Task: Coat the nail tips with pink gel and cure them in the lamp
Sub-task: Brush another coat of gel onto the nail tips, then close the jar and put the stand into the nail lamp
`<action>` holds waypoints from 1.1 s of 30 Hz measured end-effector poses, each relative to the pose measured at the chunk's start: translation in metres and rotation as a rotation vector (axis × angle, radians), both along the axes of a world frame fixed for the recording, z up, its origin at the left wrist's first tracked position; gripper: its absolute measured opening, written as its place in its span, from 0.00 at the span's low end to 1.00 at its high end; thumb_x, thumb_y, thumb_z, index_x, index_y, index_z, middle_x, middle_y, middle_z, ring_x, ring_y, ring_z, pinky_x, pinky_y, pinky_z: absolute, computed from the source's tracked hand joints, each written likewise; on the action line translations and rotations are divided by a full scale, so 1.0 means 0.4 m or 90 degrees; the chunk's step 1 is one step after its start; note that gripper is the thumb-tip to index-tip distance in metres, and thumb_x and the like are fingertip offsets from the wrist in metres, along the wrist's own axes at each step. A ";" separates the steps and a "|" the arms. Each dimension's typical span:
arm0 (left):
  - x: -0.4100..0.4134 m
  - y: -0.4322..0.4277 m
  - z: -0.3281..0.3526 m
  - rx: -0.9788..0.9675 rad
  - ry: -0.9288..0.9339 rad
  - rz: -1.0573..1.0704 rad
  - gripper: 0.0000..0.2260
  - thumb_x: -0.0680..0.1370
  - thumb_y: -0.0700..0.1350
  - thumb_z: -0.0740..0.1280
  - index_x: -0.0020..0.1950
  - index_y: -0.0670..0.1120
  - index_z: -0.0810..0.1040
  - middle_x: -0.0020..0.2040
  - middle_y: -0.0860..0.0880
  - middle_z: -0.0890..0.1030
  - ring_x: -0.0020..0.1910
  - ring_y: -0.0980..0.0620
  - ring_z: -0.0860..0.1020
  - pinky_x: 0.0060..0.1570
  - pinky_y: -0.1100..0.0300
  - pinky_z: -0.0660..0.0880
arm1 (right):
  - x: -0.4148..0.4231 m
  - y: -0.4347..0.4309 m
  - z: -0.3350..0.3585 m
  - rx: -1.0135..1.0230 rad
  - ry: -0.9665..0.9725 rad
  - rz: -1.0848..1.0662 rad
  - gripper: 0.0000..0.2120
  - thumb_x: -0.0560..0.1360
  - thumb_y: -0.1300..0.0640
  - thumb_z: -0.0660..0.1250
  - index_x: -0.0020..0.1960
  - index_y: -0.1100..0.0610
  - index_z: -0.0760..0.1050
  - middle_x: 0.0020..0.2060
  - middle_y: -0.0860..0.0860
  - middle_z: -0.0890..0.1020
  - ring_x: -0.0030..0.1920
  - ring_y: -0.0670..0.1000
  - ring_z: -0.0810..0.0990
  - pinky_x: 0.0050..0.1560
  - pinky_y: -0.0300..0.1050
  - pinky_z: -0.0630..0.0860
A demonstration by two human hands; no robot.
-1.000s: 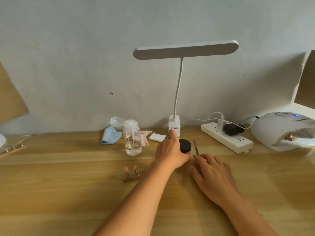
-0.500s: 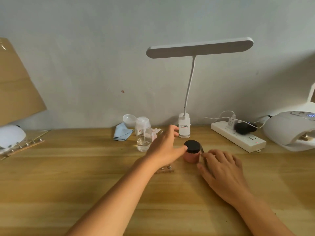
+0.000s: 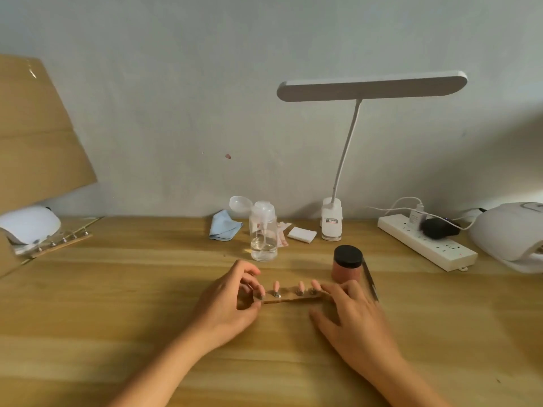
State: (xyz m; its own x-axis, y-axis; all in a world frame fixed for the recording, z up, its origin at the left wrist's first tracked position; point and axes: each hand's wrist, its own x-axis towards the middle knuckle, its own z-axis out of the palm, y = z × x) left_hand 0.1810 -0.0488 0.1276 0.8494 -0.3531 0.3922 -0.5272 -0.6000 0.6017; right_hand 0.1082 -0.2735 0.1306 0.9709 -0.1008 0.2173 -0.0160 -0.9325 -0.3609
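Note:
A wooden holder strip (image 3: 293,300) lies on the table (image 3: 117,318) with several pink nail tips (image 3: 276,287) standing on metal studs. My left hand (image 3: 227,302) pinches the strip's left end between thumb and curled fingers. My right hand (image 3: 354,320) rests its fingertips on the strip's right end, thumb spread apart toward me. Just behind the strip stands the pink gel jar (image 3: 347,265) with its black lid on. A thin brush (image 3: 370,282) lies to the jar's right. The white curing lamp (image 3: 509,237) sits at the far right edge.
A clear pump bottle (image 3: 263,230), blue cloth (image 3: 224,229), white pads (image 3: 302,234) and desk lamp (image 3: 332,223) line the wall. A power strip (image 3: 426,243) lies right. At the far left are another white lamp (image 3: 29,226) and a second strip (image 3: 61,245).
My left hand left the desk lamp's base and the jar and came back to pinch the strip's left end. My right hand shifted from beside the brush onto the strip's right end.

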 end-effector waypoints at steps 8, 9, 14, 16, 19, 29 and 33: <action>-0.020 -0.011 -0.007 0.030 -0.150 -0.014 0.21 0.71 0.43 0.73 0.58 0.57 0.68 0.47 0.64 0.79 0.50 0.66 0.78 0.48 0.73 0.72 | -0.004 -0.016 0.008 0.208 -0.026 -0.010 0.13 0.74 0.52 0.72 0.56 0.44 0.73 0.51 0.39 0.77 0.47 0.40 0.77 0.52 0.43 0.77; -0.024 -0.014 -0.003 0.031 -0.159 -0.017 0.21 0.71 0.43 0.73 0.59 0.55 0.69 0.47 0.64 0.80 0.50 0.66 0.78 0.49 0.72 0.71 | -0.006 -0.016 0.007 0.235 -0.039 -0.013 0.12 0.74 0.54 0.72 0.54 0.44 0.73 0.49 0.40 0.78 0.44 0.40 0.77 0.50 0.44 0.78; -0.045 -0.026 0.012 0.044 -0.212 -0.016 0.23 0.71 0.42 0.74 0.62 0.52 0.70 0.46 0.65 0.80 0.48 0.66 0.79 0.46 0.67 0.75 | -0.019 -0.015 0.014 0.281 -0.118 0.003 0.19 0.73 0.60 0.74 0.56 0.42 0.72 0.46 0.40 0.80 0.39 0.41 0.76 0.40 0.37 0.75; -0.047 -0.026 0.013 0.031 -0.208 -0.005 0.23 0.71 0.42 0.74 0.62 0.53 0.70 0.47 0.65 0.80 0.49 0.66 0.79 0.46 0.64 0.77 | -0.022 -0.014 0.027 0.249 -0.123 0.026 0.18 0.73 0.58 0.74 0.52 0.39 0.73 0.45 0.39 0.80 0.39 0.42 0.75 0.39 0.35 0.74; -0.051 -0.035 0.023 -0.005 -0.193 0.014 0.23 0.72 0.41 0.74 0.61 0.57 0.68 0.49 0.68 0.79 0.51 0.69 0.79 0.47 0.69 0.75 | -0.039 -0.034 0.066 0.204 -0.088 0.031 0.14 0.73 0.53 0.74 0.48 0.36 0.75 0.42 0.35 0.80 0.39 0.43 0.75 0.40 0.36 0.75; -0.077 -0.254 0.080 -0.153 -0.080 -0.040 0.14 0.77 0.42 0.70 0.58 0.54 0.70 0.53 0.63 0.81 0.52 0.68 0.79 0.48 0.78 0.70 | -0.180 -0.211 0.104 0.353 -0.067 -0.032 0.04 0.70 0.54 0.76 0.43 0.47 0.83 0.39 0.41 0.84 0.31 0.46 0.67 0.33 0.38 0.64; -0.106 -0.340 0.080 -0.146 0.010 -0.079 0.05 0.77 0.47 0.68 0.49 0.57 0.74 0.45 0.61 0.82 0.44 0.65 0.80 0.44 0.67 0.76 | -0.253 -0.308 0.099 0.416 -0.069 -0.151 0.05 0.68 0.54 0.77 0.44 0.50 0.85 0.36 0.46 0.85 0.34 0.53 0.74 0.36 0.43 0.67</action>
